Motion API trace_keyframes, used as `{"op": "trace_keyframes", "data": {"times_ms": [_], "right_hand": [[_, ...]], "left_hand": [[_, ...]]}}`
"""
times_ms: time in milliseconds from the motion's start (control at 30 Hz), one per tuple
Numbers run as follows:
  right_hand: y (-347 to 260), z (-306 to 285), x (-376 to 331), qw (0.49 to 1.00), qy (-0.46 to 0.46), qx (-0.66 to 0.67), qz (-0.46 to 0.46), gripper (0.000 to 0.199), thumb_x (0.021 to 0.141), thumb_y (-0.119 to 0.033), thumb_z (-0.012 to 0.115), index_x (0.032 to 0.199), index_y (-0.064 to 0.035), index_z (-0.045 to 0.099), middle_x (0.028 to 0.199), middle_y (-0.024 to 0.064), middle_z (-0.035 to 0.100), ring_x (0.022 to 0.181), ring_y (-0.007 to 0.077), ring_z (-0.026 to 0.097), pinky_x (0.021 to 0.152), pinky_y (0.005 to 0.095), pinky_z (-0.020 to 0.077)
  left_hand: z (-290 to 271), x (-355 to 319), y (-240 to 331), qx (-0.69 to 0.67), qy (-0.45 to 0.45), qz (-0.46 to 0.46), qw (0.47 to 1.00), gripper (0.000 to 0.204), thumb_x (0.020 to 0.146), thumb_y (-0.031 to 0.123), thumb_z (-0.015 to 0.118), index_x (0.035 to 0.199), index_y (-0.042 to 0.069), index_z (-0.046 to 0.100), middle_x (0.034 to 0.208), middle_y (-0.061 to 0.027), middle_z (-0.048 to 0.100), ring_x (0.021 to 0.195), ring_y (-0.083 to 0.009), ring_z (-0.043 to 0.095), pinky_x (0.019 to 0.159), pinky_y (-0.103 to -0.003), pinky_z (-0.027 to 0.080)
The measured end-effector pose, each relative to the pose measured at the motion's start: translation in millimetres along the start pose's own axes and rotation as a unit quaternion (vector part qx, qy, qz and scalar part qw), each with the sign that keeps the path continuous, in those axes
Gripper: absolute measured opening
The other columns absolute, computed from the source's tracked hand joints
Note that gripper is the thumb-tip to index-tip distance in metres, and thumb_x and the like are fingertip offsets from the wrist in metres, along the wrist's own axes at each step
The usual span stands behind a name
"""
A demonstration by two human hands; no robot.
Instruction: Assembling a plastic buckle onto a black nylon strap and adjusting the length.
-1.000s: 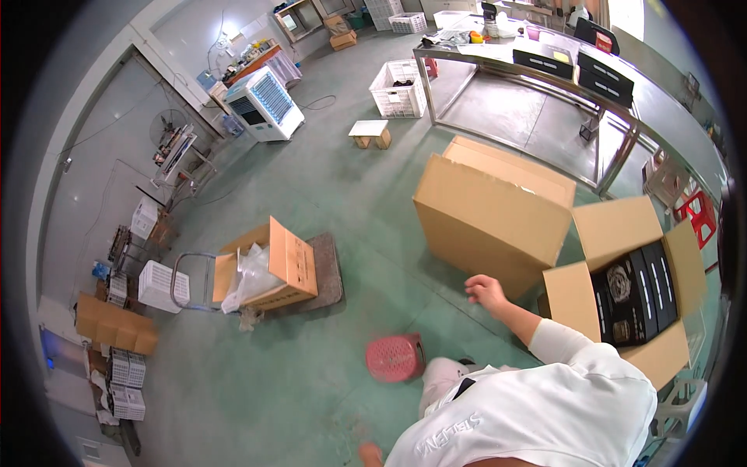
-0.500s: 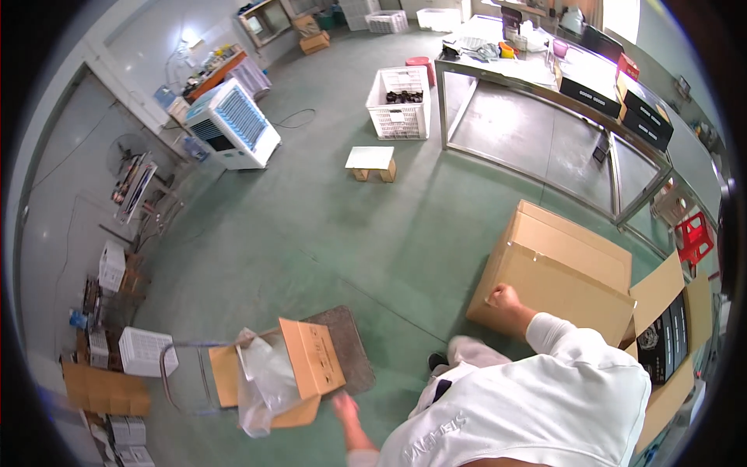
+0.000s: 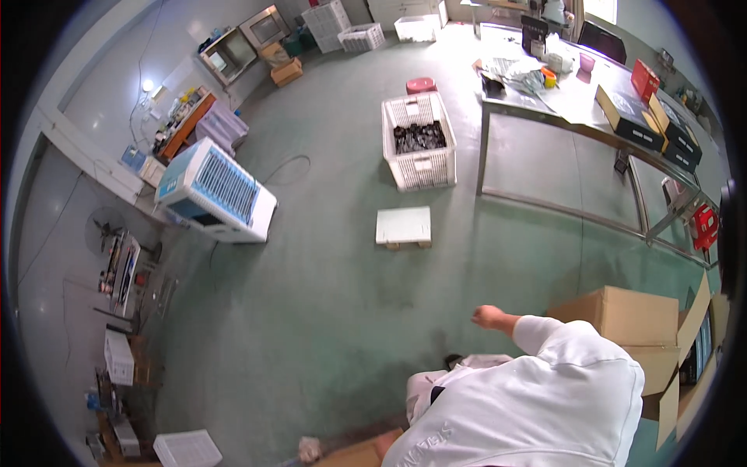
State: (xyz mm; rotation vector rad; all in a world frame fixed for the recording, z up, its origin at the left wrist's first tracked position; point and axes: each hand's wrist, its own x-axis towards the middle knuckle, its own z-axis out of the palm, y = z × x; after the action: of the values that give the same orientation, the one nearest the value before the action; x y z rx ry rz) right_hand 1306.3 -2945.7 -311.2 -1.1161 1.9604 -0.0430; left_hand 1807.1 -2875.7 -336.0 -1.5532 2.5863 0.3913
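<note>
- At the far left stands a white-and-blue air cooler (image 3: pixel 214 194) on the green floor (image 3: pixel 327 311), its cable trailing behind it; it is well apart from the person.
- At the bottom edge the person's left hand (image 3: pixel 311 449) is low beside the flap of a brown box (image 3: pixel 358 454). It is small and blurred, so it cannot be told whether its fingers are open or closed.
- Near the middle a small flat white stand (image 3: pixel 403 226) sits on the floor, and beyond it a white plastic crate (image 3: pixel 418 144) holds dark parts.
- The right hand (image 3: pixel 490 317) reaches out over bare floor, fingers curled in loosely and holding nothing.
- Just to the right of that hand is the large cardboard carton (image 3: pixel 622 319): plain brown, lid flaps closed on top, with a second open carton (image 3: pixel 696 354) touching its far side, dark goods showing inside.
- Behind, a long metal surface (image 3: pixel 560 101) carries black boxes and loose packaging.
- Likely risk: the person is bent far forward with the arm stretched, so balance could slip; the closed carton looks bulky, and a one-handed pull at its edge could tip it or drag it into the open one.
</note>
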Motion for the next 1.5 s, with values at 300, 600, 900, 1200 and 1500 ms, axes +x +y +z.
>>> {"op": "trace_keyframes", "data": {"times_ms": [300, 600, 900, 1200, 1500], "right_hand": [[-251.7, -61.2, 269.4, 0.963, 0.137, 0.122, -0.197, 0.023, 0.076, -0.028, 0.053, 0.089, -0.0106, 0.06, 0.079, 0.0123, 0.061, 0.075, 0.0291, 0.058, 0.068, 0.0382, 0.046], [-225.8, -120.9, 375.4, 0.994, 0.01, 0.057, 0.096, 0.032, 0.074, -0.033, 0.052, 0.086, -0.0049, 0.062, 0.086, 0.0165, 0.06, 0.08, 0.0308, 0.057, 0.069, 0.0404, 0.0452], [-432.9, -311.2, 620.9, 0.988, 0.075, 0.133, 0.014, 0.026, 0.072, -0.027, 0.053, 0.073, -0.0024, 0.061, 0.081, 0.0171, 0.06, 0.073, 0.0322, 0.058, 0.065, 0.043, 0.0448], [-641.2, -535.4, 865.2, 0.966, 0.129, 0.19, -0.116, 0.027, 0.079, -0.03, 0.051, 0.093, -0.0086, 0.059, 0.09, 0.0115, 0.061, 0.084, 0.028, 0.057, 0.074, 0.0369, 0.0447], [-501.9, -627.5, 952.0, 0.918, 0.215, 0.218, 0.25, 0.027, 0.069, -0.022, 0.053, 0.085, -0.0027, 0.063, 0.087, 0.0181, 0.061, 0.084, 0.032, 0.058, 0.075, 0.0388, 0.045]], "left_hand": [[-67.2, 319.8, -285.8, -0.092, 0.219, -0.173, 0.956, 0.017, 0.077, 0.016, 0.048, 0.082, 0.001, 0.053, 0.064, -0.0114, 0.056, 0.058, -0.0182, 0.054, 0.056, -0.033, 0.045], [-328.8, 725.4, -374.8, -0.488, 0.239, -0.309, 0.78, 0.009, 0.082, 0.01, 0.044, 0.079, 0.002, 0.045, 0.056, -0.0057, 0.044, 0.047, -0.0145, 0.044, 0.04, -0.028, 0.035], [-273.8, 953.7, -433.6, -0.182, 0.062, -0.18, 0.965, 0.019, 0.077, 0.018, 0.053, 0.068, 0.001, 0.05, 0.055, -0.012, 0.056, 0.049, -0.0169, 0.055, 0.045, -0.034, 0.044], [-341.2, 1304.5, -474.6, -0.271, 0.026, -0.189, 0.943, 0.025, 0.079, 0.023, 0.051, 0.067, 0.001, 0.049, 0.054, -0.0111, 0.055, 0.045, -0.017, 0.052, 0.043, -0.033, 0.043], [-542.4, 1738.5, -347.4, -0.431, 0.051, -0.101, 0.895, 0.018, 0.085, 0.021, 0.048, 0.079, 0.003, 0.048, 0.057, -0.0028, 0.049, 0.048, -0.0097, 0.046, 0.042, -0.024, 0.038]]}}
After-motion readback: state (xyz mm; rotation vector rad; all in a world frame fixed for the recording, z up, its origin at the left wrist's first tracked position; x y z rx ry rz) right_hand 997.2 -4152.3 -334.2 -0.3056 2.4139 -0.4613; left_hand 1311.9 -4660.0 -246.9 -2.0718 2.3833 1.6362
